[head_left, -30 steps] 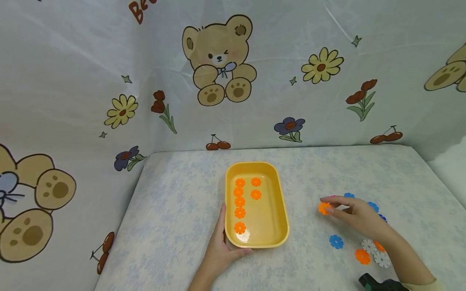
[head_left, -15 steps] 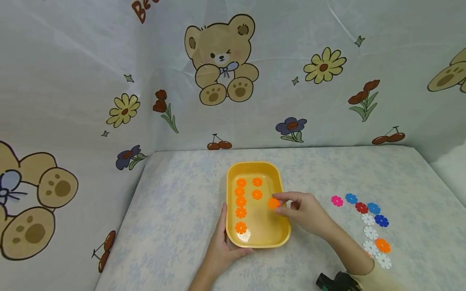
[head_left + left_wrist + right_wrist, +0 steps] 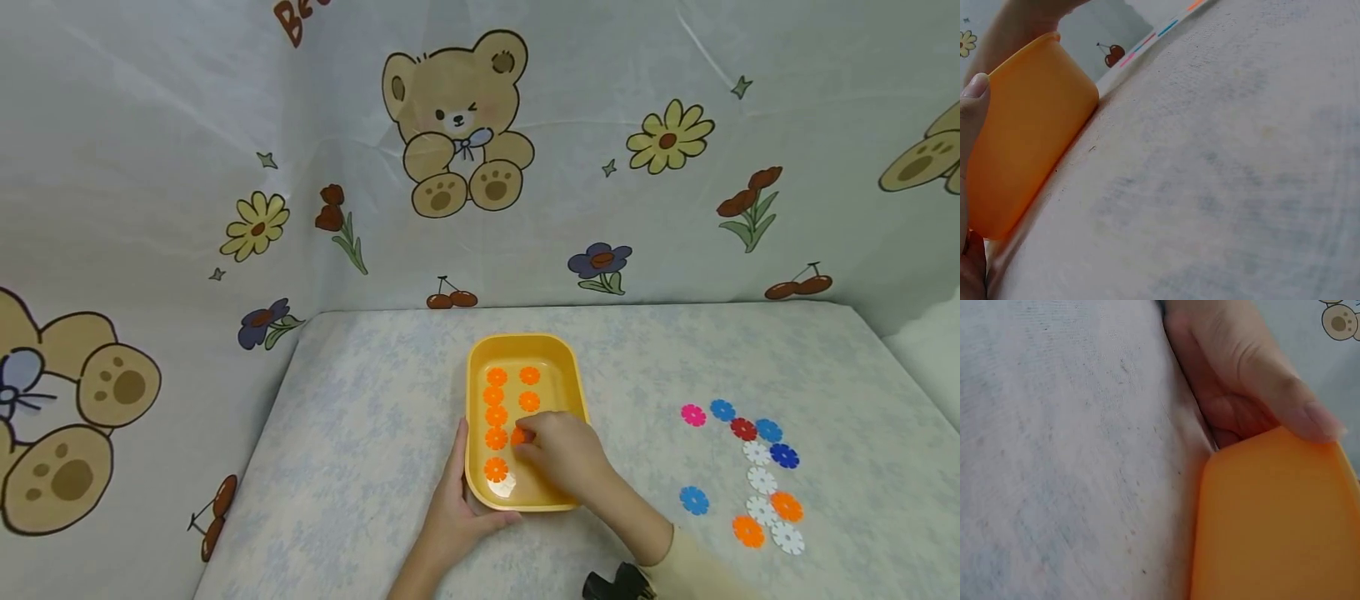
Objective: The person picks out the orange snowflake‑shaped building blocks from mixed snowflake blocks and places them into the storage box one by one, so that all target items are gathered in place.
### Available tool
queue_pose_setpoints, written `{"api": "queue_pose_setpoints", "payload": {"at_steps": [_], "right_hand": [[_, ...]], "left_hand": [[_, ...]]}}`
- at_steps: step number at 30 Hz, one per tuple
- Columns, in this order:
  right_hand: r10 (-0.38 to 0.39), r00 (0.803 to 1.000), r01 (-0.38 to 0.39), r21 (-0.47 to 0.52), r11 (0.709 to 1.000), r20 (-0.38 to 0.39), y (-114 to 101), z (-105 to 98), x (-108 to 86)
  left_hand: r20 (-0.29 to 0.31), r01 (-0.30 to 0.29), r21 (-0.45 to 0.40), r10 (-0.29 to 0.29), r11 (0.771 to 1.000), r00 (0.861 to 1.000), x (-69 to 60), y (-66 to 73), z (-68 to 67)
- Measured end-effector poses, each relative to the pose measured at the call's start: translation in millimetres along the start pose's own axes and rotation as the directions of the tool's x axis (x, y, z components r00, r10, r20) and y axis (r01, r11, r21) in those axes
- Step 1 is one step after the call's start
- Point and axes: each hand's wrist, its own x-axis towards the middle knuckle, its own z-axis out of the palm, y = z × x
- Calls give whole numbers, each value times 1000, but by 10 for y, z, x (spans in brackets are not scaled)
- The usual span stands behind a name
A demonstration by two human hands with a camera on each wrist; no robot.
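Observation:
A yellow tray (image 3: 557, 382) lies on the table, with two columns of orange flower-shaped discs (image 3: 496, 415) on its floor, the left column longer. My left hand (image 3: 453, 512) grips the tray's near left corner; in the right wrist view its thumb (image 3: 1313, 422) rests on the rim. Inside the tray, my right hand (image 3: 567, 452) pinches an orange flower-shaped disc (image 3: 518, 437) below the shorter right column. The fingers partly cover that disc, and whether it touches the tray floor I cannot tell. In the left wrist view the tray's orange-looking outer wall (image 3: 1035, 131) hides its contents.
Right of the tray, loose flower discs lie on the table (image 3: 360, 433): a pink one (image 3: 693, 415), a red one (image 3: 744, 429), several blue ones (image 3: 694, 500), several white ones (image 3: 762, 480) and two orange ones (image 3: 748, 532). A bear-printed cloth (image 3: 555, 125) stands behind.
My right hand has carried the orange flower disc leftward from the loose discs, over the tray's right rim, and down into the tray. The left hand keeps its grip.

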Motion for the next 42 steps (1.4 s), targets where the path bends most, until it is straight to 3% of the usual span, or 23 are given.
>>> {"api": "queue_pose_setpoints", "payload": {"at_steps": [5,11,15,22,30,37,42], "right_hand": [[63,998,-64,-100,993,-13,-15,78,35],[102,994,-111,-239,965,-48,-22,142,73],[114,992,-126,-266,956,-58,-21,152,109],[114,990,-129,-201,971,-82,24,183,212],[131,989,-142,-165,976,-74,58,178,284],[91,993,-96,-81,992,-74,-9,-71,79],[115,990,-119,-51,992,-85,144,-414,-184]], "left_hand": [[-2,9,-3,-9,1000,1000,2,12,3],[-4,0,4,0,1000,1000,4,7,3],[-13,4,22,-4,1000,1000,6,3,5],[-12,-20,38,21,999,1000,5,-9,4],[-26,12,39,-11,999,1000,12,-13,5],[-9,-25,13,25,1000,1000,1,-3,2],[-6,-17,-9,17,1000,1000,1,-1,-3]]}}
